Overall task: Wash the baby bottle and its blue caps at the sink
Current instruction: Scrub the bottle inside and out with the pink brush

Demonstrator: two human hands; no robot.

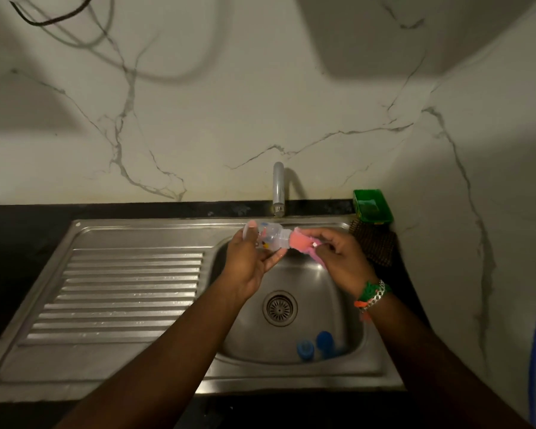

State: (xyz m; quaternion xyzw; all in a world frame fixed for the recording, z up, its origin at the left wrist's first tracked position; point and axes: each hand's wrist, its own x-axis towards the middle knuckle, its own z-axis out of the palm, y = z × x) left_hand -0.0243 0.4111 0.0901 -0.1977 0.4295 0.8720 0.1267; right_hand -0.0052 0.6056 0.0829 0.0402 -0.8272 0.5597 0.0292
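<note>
Scrubbing was mid-step, judging by the layout: bottle in hand, caps not yet touched.

Far left, the dark counter (19,243) ran out of frame; a pale object sat at its left edge, too cropped to identify. The drainboard (121,292) lay left of the basin with wet streaks on its ribs and looked like the obvious open landing spot for washed parts.

The left hand (248,261) had its grip wrapped around the baby bottle (270,239), held on its side above the far rim of the basin (347,305), mouth pointing right. The right hand (338,258) pinched a pink sponge (300,243) pressed at the bottle's mouth; how far in it went I couldn't tell. The tap (278,188) stood just behind the bottle; no water stream was visible.

Two blue caps (314,345) lay close together at the near side of the basin floor, right of the drain (279,308), well apart from both hands. My read: bottle rinse plus both caps still remaining.

Right side was tight: a green soap tray (372,205) and a dark scrub pad (373,243) sat at the basin's far-right corner, close against the wall, near the right hand.
</note>
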